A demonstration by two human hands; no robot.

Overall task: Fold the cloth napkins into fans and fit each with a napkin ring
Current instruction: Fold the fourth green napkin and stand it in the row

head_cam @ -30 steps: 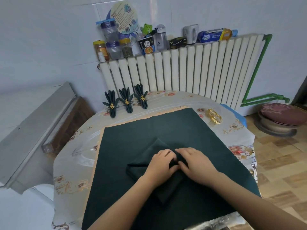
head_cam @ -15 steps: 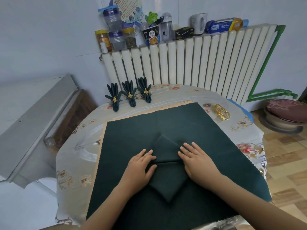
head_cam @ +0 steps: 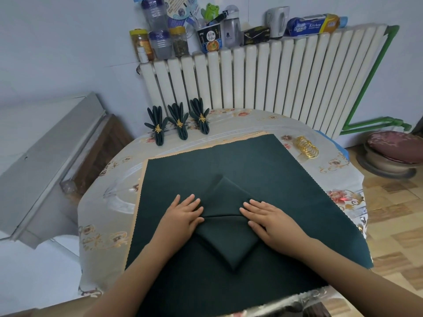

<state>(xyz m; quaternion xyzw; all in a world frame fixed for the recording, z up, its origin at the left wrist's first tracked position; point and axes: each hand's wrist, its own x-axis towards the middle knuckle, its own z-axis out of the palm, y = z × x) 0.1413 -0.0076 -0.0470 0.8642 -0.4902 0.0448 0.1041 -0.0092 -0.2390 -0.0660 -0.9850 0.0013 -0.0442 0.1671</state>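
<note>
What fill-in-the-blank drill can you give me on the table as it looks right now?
1. The number of finished fan napkins standing near the radiator is ____.
2. The gold napkin rings lie on the person's ____ side of the table.
3. The left hand and right hand press the folded dark green napkin with ____ fingers.

Missing words: three; right; straight
</note>
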